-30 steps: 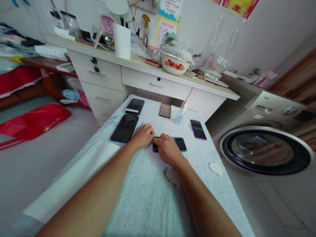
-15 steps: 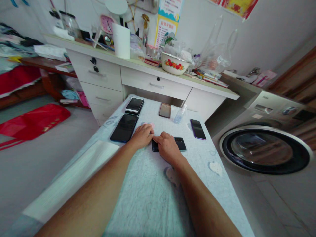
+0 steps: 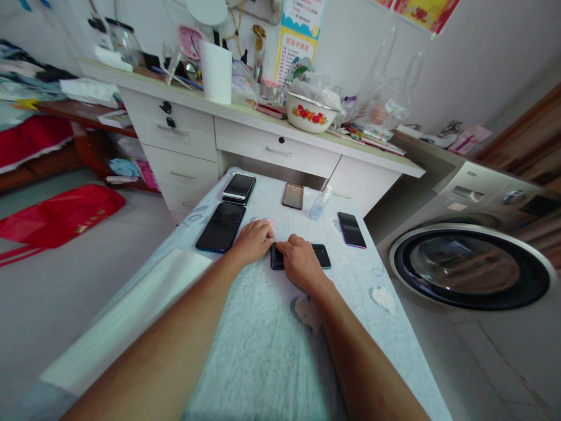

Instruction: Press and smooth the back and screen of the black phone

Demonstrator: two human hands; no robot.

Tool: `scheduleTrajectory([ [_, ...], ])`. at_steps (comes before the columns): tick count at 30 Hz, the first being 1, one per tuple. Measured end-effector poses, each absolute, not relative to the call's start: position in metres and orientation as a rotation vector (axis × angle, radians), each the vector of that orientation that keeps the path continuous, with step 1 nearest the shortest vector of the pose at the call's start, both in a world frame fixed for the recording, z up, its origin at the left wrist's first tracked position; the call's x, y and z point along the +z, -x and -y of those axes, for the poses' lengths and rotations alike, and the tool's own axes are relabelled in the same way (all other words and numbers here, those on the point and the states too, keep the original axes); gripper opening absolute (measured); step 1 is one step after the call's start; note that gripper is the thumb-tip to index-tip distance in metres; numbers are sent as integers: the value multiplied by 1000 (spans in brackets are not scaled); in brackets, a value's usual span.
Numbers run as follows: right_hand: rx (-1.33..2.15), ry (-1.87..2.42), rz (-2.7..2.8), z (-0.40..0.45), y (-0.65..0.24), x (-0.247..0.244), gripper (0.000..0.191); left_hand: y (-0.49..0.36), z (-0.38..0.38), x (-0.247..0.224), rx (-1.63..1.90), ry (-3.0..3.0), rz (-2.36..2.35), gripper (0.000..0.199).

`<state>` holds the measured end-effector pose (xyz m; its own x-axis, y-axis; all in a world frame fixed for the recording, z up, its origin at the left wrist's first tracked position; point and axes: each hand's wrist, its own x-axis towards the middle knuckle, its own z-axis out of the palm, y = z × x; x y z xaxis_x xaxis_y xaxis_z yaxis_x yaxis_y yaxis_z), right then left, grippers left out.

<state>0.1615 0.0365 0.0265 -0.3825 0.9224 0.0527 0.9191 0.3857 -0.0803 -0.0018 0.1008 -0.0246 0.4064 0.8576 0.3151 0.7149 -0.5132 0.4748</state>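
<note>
A dark phone [image 3: 323, 257] lies crosswise on the cloth-covered table, back side up. Over its middle is my right hand [image 3: 300, 257], closed, its fingertips pressed down on the back; whatever they may hold is hidden. At the phone's left end rests my left hand [image 3: 255, 241], fingers curled and closed against that end to hold it. A larger black phone [image 3: 221, 227] lies just left of my left hand. Behind that one is a small stack of phones [image 3: 239, 186]. Farther back stand a clear spray bottle [image 3: 319, 203] and a flat brownish phone case [image 3: 293, 196].
Another phone [image 3: 351, 230] lies by the right edge of the table [image 3: 263, 351]. A white sheet [image 3: 131, 318] runs along the left edge. Behind is a white desk [image 3: 278, 143] with a flowered bowl [image 3: 312, 114]. A washing machine [image 3: 473, 266] stands right.
My right hand has slid slightly right along the phone, away from the left fingertips, and covers more of its camera end. My left hand looks the same.
</note>
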Motion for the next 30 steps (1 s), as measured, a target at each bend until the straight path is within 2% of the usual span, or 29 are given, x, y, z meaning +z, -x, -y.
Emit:
scheduleTrajectory([
  [8,98,1573,2632,-32,-161,27,30,1,-99,-21,756,-2382,-1395,8],
  [30,24,1771,2673,-30,-170,41,33,1,-98,-21,777,-2378,-1388,7],
])
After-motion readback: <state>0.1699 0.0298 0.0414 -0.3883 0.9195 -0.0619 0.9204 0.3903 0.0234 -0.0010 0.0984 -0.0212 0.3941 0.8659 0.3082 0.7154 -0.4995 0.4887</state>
